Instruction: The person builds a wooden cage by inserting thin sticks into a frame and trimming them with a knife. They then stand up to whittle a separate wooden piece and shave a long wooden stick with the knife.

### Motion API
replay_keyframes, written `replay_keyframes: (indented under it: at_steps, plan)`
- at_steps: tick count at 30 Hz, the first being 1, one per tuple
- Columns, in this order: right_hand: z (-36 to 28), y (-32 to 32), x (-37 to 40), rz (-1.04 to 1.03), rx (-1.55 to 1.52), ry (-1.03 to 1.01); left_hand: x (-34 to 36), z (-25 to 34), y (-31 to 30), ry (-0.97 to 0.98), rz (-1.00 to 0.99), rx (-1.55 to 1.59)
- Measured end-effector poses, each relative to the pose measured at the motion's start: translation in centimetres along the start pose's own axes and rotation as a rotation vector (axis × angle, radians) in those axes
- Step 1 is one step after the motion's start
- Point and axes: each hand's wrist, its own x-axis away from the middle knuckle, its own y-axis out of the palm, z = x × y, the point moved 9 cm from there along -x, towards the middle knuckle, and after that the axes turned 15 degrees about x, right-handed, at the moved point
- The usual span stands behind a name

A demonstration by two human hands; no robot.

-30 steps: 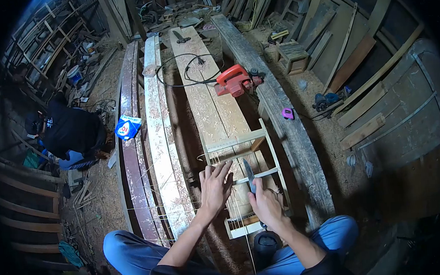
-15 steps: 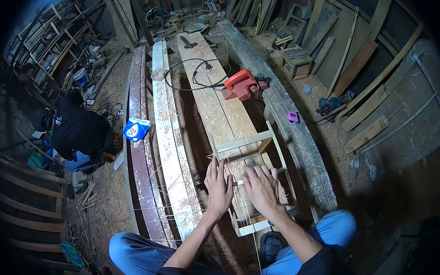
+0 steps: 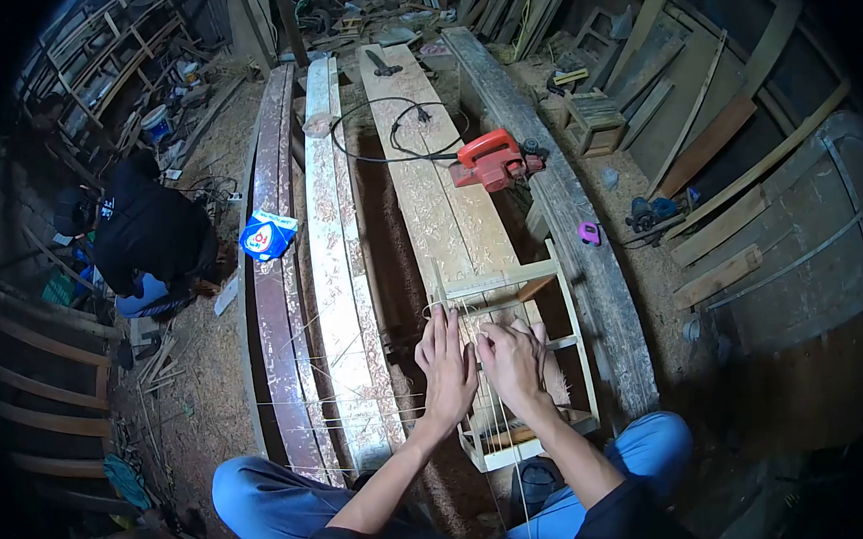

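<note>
A small pale wooden frame (image 3: pixel 581 369) stands in front of me on the planks, turned slightly to the right. Over its middle crossbar lies my left hand (image 3: pixel 446 366), its fingers stretched forward and its thumb toward the right hand. Beside it my right hand (image 3: pixel 514 361) has its fingers bent down at the same crossbar. Its fingertips are pressed together, and what they pinch is hidden. Thin pale strands (image 3: pixel 312 403) stretch leftward from the hands' area across the planks. Another strand (image 3: pixel 523 494) runs down toward my lap.
A red power tool (image 3: pixel 489 159) with a black cable (image 3: pixel 347 155) rests beyond the frame. A pink tape measure (image 3: pixel 589 233) sits on the grey beam (image 3: pixel 604 299). On the left planks lies a blue-white packet (image 3: pixel 266 237). A person (image 3: pixel 151 230) crouches at the left.
The frame has shifted a little to the right and tilted in view, with both hands following it. The right fingers are more bent than before. The whole view has moved slightly.
</note>
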Motion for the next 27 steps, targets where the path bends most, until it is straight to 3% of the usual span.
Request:
replay_keyframes:
  at_steps: [5, 13, 20, 27]
  plan:
    - [-0.4, -1.3, -0.9, -0.105, -0.018, 0.032, -0.6, 0.5, -0.7, 0.000, 0.016, -0.019]
    - [0.6, -0.3, -1.3, -0.090, -0.068, 0.112, -1.0, 0.1, 1.2, -0.036, -0.123, 0.103]
    - [0.8, 1.0, -2.6, -0.123, -0.048, 0.131, -0.9, 0.0, 1.1, -0.026, -0.125, -0.188]
    - [1.1, 1.8, -3.3, -0.143, -0.074, 0.198, -0.7, -0.3, 1.2, -0.052, -0.173, -0.128]
